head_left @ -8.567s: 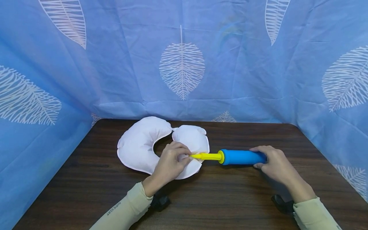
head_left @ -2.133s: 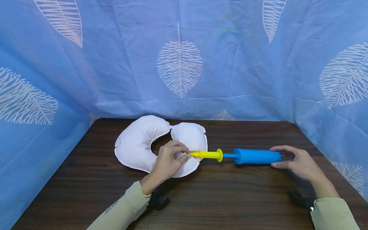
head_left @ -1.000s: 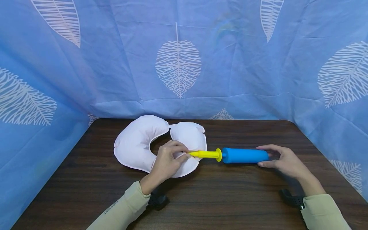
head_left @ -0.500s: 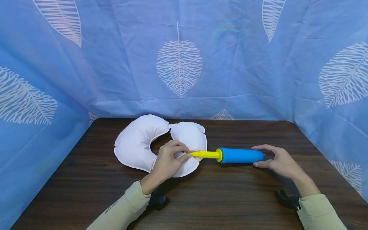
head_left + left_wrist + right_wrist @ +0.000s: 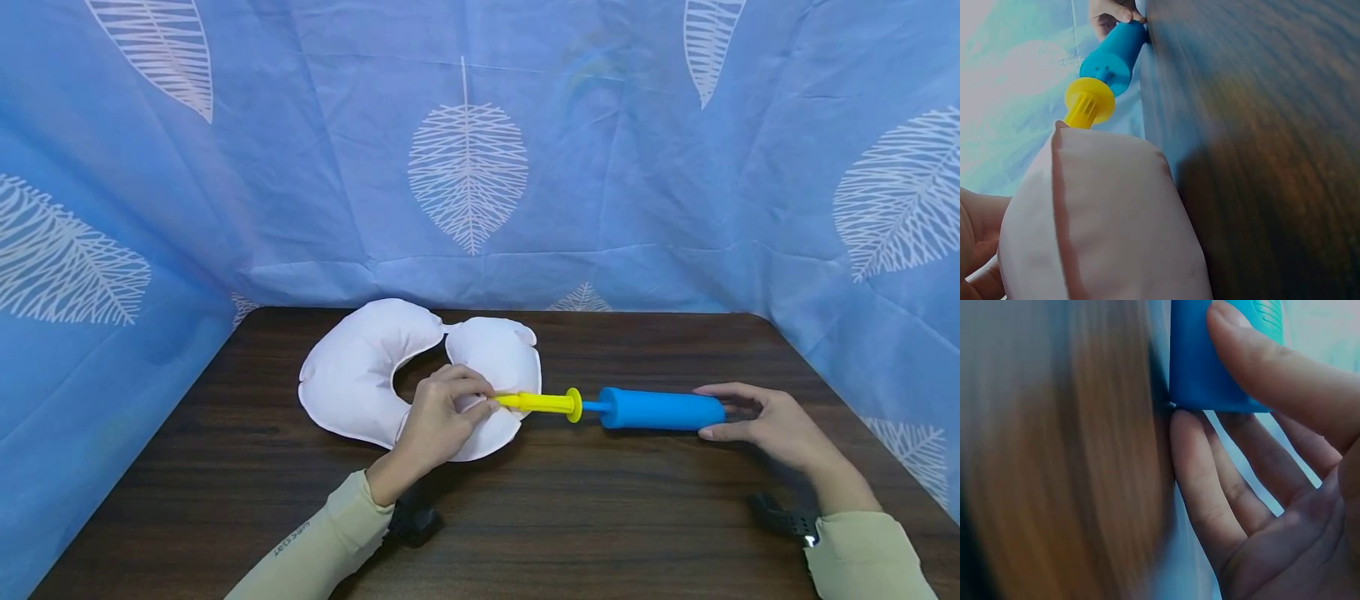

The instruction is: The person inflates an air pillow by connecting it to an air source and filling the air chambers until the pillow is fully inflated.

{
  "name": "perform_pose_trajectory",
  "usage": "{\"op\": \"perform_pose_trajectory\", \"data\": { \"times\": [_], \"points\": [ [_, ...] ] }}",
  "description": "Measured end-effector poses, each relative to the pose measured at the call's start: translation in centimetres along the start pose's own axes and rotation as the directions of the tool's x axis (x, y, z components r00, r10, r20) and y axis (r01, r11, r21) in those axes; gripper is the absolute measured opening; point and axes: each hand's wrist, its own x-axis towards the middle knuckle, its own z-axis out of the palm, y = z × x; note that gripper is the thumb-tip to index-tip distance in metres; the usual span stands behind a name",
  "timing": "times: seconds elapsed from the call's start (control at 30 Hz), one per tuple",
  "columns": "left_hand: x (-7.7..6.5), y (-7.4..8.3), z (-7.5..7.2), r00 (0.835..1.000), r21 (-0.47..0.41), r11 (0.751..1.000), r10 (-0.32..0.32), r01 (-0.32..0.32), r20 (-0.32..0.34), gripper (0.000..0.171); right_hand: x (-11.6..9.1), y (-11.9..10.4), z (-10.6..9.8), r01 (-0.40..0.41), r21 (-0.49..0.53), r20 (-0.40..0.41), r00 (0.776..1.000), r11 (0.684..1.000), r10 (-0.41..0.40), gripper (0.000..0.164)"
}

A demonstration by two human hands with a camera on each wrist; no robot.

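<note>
A white U-shaped inflatable neck pillow (image 5: 360,375) lies puffed out on the table. At its right arm, my left hand (image 5: 442,412) pinches the spot where the tip of the yellow nozzle (image 5: 543,403) meets the pillow; the fingers hide the exact joint. The nozzle belongs to a hand pump (image 5: 660,410) with a blue barrel, lying level to the right. A thin blue rod (image 5: 592,407) shows between the yellow flange and the barrel. My right hand (image 5: 776,421) holds the barrel's far end between thumb and fingers; in the right wrist view the thumb (image 5: 1285,372) lies along the barrel.
Dark wood-grain table (image 5: 600,517) under everything. Blue cloth (image 5: 622,167) with white leaf prints hangs behind and along both sides. Black wrist devices (image 5: 416,525) sit under both forearms, close to the tabletop.
The barrel slid left towards the flange until half a second ago, covering the rod. Since then my right hand has drawn it right, baring the rod. The left hand stays at the nozzle tip.
</note>
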Motion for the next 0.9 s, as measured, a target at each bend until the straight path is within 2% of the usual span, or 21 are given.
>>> {"op": "perform_pose_trajectory", "data": {
  "times": [0.2, 0.37, 0.5, 0.67, 0.9],
  "points": [
    [0.0, 0.0, 0.0, 1.0, -0.004, 1.0, -0.013, 0.013, 0.007, 0.012, -0.5, 2.0, -1.5, -0.07, 0.015, -0.019, 0.997, 0.997, 0.07, 0.07],
    [0.1, -0.1, -0.1, 1.0, -0.011, 1.0, -0.026, 0.026, 0.003, 0.011, -0.8, 2.2, -1.9, -0.078, 0.035, -0.017, 0.997, 0.996, 0.079, 0.07],
    [0.1, 0.0, -0.2, 1.0, -0.003, 1.0, -0.028, 0.028, -0.006, 0.012, -0.6, 1.5, -1.6, -0.073, 0.041, -0.018, 0.997, 0.996, 0.074, 0.069],
    [0.1, -0.1, -0.1, 1.0, -0.011, 1.0, -0.026, 0.025, -0.001, 0.011, -0.1, 0.4, -0.4, -0.025, 0.048, -0.023, 0.999, 0.999, 0.026, 0.067],
    [0.0, 0.0, 0.0, 1.0, -0.014, 1.0, 0.011, -0.011, -0.008, 0.012, 0.3, -2.6, 1.2, 0.026, 0.05, -0.021, 0.999, 0.998, -0.025, 0.066]
  ]
}}
